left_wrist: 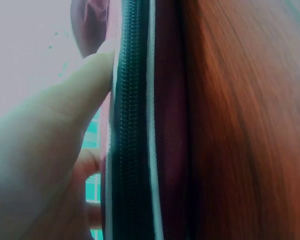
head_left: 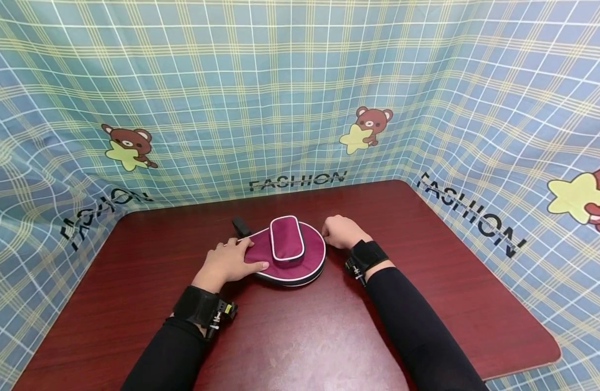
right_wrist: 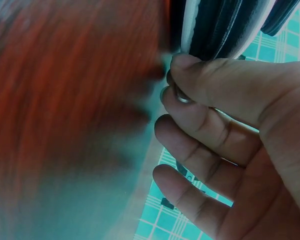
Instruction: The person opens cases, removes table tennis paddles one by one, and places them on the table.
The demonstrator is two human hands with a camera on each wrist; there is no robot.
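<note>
A maroon paddle-shaped case [head_left: 311, 247] with white piping and a raised front pocket [head_left: 287, 238] lies flat on the table. My left hand [head_left: 229, 259] rests over its narrow left end, fingers spread and thumb on the top face. Seen from the left wrist, the thumb [left_wrist: 92, 75] presses at the piping beside the black zipper [left_wrist: 131, 100] along the case's side. At the rounded right end, my right hand [head_left: 342, 232] pinches a small shiny metal zipper pull [right_wrist: 183, 97] between thumb and index finger. Its other fingers are bent beneath, and most of the pull is hidden.
A dark red wooden table [head_left: 290, 342] extends around the case. A black strap loop [head_left: 240, 226] sticks out at the case's upper left. Blue plaid cloth [head_left: 241, 98] with printed bears hangs behind the table and along both sides.
</note>
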